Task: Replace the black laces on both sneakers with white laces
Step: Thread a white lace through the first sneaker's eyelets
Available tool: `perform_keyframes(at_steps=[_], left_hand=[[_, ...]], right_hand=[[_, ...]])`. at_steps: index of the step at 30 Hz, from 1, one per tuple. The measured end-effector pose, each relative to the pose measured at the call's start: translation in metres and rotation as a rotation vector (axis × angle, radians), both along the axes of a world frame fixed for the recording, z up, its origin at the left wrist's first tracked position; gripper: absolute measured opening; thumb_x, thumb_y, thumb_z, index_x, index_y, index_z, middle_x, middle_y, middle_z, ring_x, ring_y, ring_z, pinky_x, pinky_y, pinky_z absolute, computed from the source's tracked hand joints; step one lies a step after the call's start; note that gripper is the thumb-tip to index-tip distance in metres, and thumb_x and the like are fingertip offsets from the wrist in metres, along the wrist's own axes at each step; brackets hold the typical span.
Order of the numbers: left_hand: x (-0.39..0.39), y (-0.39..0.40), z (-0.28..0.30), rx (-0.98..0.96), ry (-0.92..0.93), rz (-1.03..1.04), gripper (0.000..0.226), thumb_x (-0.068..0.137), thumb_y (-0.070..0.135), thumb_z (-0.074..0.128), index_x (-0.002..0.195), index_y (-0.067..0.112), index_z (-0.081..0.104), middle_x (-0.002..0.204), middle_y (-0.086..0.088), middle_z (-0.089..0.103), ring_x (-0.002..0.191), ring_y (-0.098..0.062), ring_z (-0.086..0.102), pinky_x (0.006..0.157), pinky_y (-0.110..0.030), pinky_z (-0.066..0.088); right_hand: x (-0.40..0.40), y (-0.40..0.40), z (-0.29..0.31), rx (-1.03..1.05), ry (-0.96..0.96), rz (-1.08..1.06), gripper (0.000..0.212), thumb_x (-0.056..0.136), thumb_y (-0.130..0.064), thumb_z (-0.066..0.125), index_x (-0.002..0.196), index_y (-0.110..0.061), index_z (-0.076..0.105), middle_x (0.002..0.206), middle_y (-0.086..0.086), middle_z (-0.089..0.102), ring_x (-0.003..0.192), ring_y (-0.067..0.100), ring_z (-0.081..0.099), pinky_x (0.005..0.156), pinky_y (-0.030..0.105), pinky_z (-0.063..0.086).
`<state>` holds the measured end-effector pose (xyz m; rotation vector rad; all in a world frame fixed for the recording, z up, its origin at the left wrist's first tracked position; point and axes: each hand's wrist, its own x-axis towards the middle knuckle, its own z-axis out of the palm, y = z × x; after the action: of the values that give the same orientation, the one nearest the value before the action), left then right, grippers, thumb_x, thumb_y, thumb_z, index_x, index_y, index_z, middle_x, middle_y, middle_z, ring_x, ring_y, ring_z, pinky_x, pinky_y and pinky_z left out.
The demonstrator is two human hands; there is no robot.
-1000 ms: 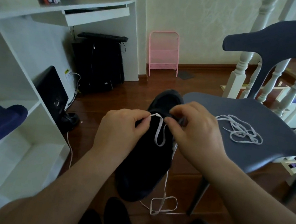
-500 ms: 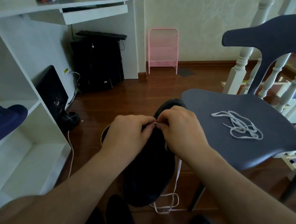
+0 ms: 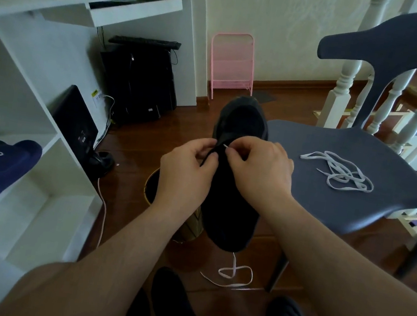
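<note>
Left hand point(image 3: 187, 165) pinches the sneaker point(image 3: 232, 188) edge; right hand point(image 3: 260, 165) pinches the white lace point(image 3: 235, 272) tip at an eyelet between both hands, its tail hanging below. 1 spare lace point(image 3: 340, 174) lies right, on the chair point(image 3: 317, 201).

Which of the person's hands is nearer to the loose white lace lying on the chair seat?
Right. The right hand works at the black sneaker just beside the chair seat, close to the white lace. The left hand sits beyond the sneaker, farther away.
</note>
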<state>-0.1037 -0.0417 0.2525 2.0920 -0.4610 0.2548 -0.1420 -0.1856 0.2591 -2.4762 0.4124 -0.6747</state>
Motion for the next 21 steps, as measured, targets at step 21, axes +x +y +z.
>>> perform_keyframes(at_steps=[21], left_hand=[[-0.017,-0.004,0.002,0.093,-0.220,-0.064,0.032,0.103,0.022,0.064,0.134,0.020,0.071,0.119,0.005,0.074,0.098,-0.007,0.068,0.090,-0.032,0.060]], right_hand=[[-0.003,0.010,0.001,0.545,-0.136,-0.061,0.006,0.091,-0.038,0.070,0.088,-0.039,0.075,0.081,-0.021,0.072,0.088,0.008,0.069,0.091,0.050,0.057]])
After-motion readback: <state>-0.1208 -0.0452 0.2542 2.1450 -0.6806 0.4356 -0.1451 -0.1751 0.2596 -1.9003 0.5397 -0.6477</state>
